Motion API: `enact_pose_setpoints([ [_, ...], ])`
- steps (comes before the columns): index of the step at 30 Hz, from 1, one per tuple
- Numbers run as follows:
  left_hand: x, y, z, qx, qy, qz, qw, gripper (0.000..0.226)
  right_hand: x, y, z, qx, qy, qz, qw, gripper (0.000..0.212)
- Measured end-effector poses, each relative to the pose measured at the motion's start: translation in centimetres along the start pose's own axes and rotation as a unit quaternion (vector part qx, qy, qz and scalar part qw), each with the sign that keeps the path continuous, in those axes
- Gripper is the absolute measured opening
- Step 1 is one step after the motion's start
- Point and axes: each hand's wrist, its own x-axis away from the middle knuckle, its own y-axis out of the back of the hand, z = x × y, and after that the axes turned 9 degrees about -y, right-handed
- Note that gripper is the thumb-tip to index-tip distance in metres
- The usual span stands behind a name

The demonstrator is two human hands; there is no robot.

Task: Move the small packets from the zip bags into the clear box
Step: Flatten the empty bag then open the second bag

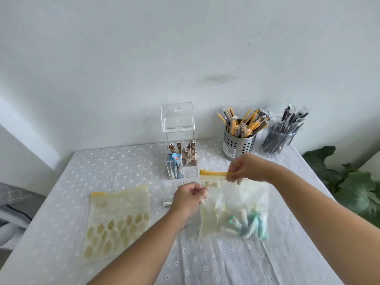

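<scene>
In the head view, a zip bag (234,204) of green packets (249,225) is held up just before the clear box (181,153). Its yellow seal is pinched by the right hand (244,168), its left edge by the left hand (190,199). The seal runs crosswise; the box's open top lies beyond, nearer the left hand. An emptied bag (118,221) lies leftward, bare tablecloth (205,262) around.

- No text was fully legible in the head view.
- Zip bag (234,204): a small yellow-framed logo panel sat below the zipper; its letters were too blurred to read.
- Metal holder (238,144): a white sticker carried unreadable print.
- Small white label (167,203) on the tablecloth (61,233): print unreadable.
</scene>
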Motion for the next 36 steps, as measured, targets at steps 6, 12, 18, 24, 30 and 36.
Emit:
enact_pose_setpoints([
  [6, 1.5, 2.1, -1.5, -0.039, -0.031, -0.103, 0.993, 0.023, 2.4, -2.3, 3.0, -0.024, -0.032, -0.084, 0.996, 0.009],
  [12, 2.2, 2.5, -4.3, 0.209, 0.086, 0.008, 0.974, 0.019, 4.2, -5.4, 5.4, -0.027, -0.003, -0.137, 0.99, 0.011],
  [18, 2.7, 2.9, -4.4, 0.249, 0.109, -0.009, 0.962, 0.01, 5.4, -6.6, 5.9, -0.07, 0.003, -0.103, 0.992, 0.02],
  [24, 3.3, 2.9, -4.8, 0.268, 0.107, 0.003, 0.958, 0.007, 5.2, -6.7, 5.5, -0.155, -0.001, -0.104, 0.982, 0.02],
  [30, 3.2, 2.5, -6.0, 0.266, 0.085, 0.021, 0.96, 0.011, 5.4, -5.8, 5.3, -0.236, -0.012, -0.095, 0.967, 0.017],
  [36, 3.1, 1.8, -6.7, 0.224, 0.061, 0.027, 0.972, 0.011, 5.5, -5.3, 4.9, -0.233, -0.024, -0.123, 0.964, 0.012],
])
